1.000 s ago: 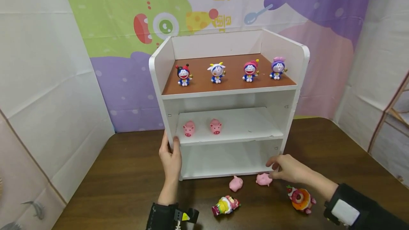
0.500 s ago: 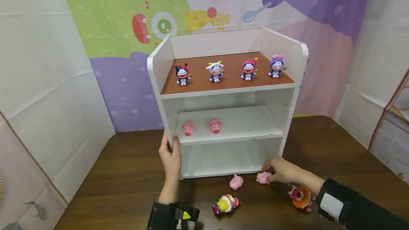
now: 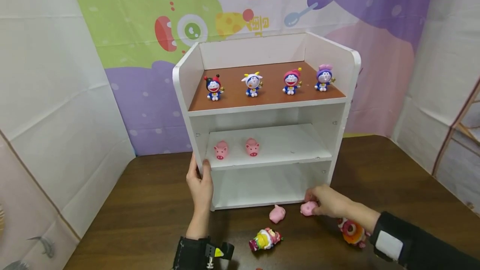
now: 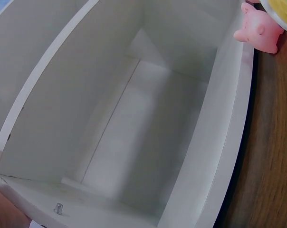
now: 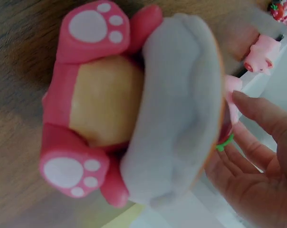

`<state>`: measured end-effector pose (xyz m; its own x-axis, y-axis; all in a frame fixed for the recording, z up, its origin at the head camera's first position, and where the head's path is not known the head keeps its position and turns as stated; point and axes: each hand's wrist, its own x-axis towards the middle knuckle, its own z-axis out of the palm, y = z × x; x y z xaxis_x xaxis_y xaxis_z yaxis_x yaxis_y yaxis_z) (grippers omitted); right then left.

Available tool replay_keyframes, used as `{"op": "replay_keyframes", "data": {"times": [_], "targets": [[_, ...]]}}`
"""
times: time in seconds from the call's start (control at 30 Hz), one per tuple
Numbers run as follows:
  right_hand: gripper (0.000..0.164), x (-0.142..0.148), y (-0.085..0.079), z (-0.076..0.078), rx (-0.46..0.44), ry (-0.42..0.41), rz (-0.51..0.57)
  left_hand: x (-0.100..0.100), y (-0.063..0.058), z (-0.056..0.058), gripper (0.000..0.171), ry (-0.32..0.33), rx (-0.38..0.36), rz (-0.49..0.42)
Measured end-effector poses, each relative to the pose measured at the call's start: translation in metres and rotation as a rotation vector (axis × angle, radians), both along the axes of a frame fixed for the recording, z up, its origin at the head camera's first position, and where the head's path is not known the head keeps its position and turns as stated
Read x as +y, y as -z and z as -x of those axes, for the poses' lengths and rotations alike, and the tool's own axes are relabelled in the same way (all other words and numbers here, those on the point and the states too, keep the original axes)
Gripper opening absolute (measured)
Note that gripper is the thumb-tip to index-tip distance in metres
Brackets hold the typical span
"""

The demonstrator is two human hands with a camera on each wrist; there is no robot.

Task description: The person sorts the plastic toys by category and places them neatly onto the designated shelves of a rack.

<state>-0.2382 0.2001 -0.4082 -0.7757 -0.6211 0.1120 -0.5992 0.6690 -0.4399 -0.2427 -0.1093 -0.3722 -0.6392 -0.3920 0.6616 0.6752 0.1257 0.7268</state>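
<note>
My left hand (image 3: 200, 182) grips the left side panel of a white three-tier shelf (image 3: 271, 107), thumb on its front edge. In front of the shelf's lower right corner, my right hand (image 3: 331, 201) pinches a small pink toy pig (image 3: 307, 208) between thumb and fingers, low over the table. The right wrist view shows this pig (image 5: 233, 88) mostly hidden behind a bear figure with a ring round its body (image 5: 174, 104). A second pig (image 3: 277, 214) lies on the table to the left. Two more pigs, a left one (image 3: 221, 150) and a right one (image 3: 252, 148), stand on the middle board.
Several blue cat figurines in hats (image 3: 291, 81) stand in a row on the brown top board. On the dark wooden table (image 3: 150, 203) a yellow-clothed figure (image 3: 265, 239) lies in front, and the bear figure (image 3: 351, 232) lies beneath my right wrist.
My right hand has come down and left from the shelf's right corner, and its fingers have closed on the pink toy pig. My left hand has stayed on the side panel.
</note>
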Motion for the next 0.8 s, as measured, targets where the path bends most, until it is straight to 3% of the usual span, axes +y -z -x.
{"op": "replay_keyframes", "data": {"times": [0.2,0.37,0.53,0.67,0.8], "targets": [[0.022,-0.005,0.006,-0.009,0.311,-0.015,-0.066,0.0,0.002,0.001,0.043,0.003,-0.006,-0.006],[0.02,-0.016,0.012,-0.022,0.566,0.017,-0.293,0.0,0.001,0.001,0.043,-0.014,0.009,0.003],[0.014,-0.026,0.023,-0.03,0.814,-0.059,-0.518,0.0,0.001,0.001,0.043,-0.016,0.02,0.007],[0.008,-0.032,0.028,-0.034,0.942,-0.127,-0.568,0.0,0.002,0.001,0.043,-0.014,0.029,0.006],[0.009,-0.036,0.031,-0.037,1.01,-0.181,-0.586,0.001,0.002,0.002,0.042,-0.016,0.034,0.008]]}}
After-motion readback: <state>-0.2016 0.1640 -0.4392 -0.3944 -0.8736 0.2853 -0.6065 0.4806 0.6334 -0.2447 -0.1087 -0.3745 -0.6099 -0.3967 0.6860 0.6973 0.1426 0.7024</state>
